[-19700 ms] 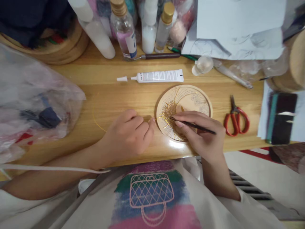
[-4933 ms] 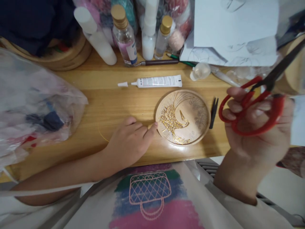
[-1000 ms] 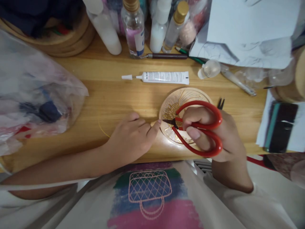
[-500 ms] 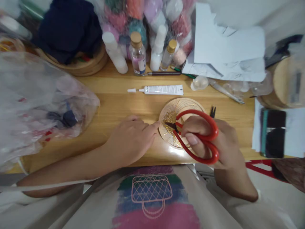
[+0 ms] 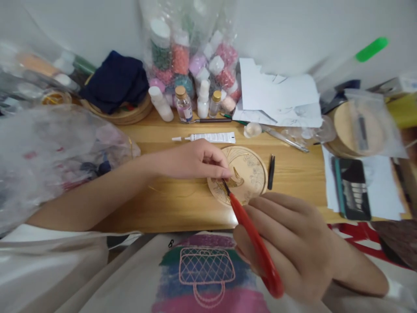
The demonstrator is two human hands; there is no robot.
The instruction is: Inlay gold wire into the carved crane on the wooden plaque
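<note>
A round wooden disc (image 5: 255,174) lies on the table, with fine drawn lines and a gold bird-like figure (image 5: 237,177) on its face. My left hand (image 5: 197,160) is over its left side, thumb and fingertips pinched together. Whatever they hold is too small to make out. My right hand (image 5: 289,243) grips red-handled scissors (image 5: 252,239), seen edge-on. Their dark tips reach the disc just under my left fingertips, and the blades look closed or nearly so. A faint gold strand (image 5: 172,191) curves over the table left of the disc.
Black tweezers (image 5: 271,171) lie right of the disc, a white tube (image 5: 213,138) behind it. Small bottles (image 5: 184,104) and bagged jars (image 5: 195,61) stand at the back. A plastic bag (image 5: 65,148) is at left; a phone (image 5: 353,189) lies on papers at right.
My left hand has risen from the table onto the disc, its fingers now pinched. My right hand has turned the scissors edge-on and drawn nearer to me. The view has tilted up.
</note>
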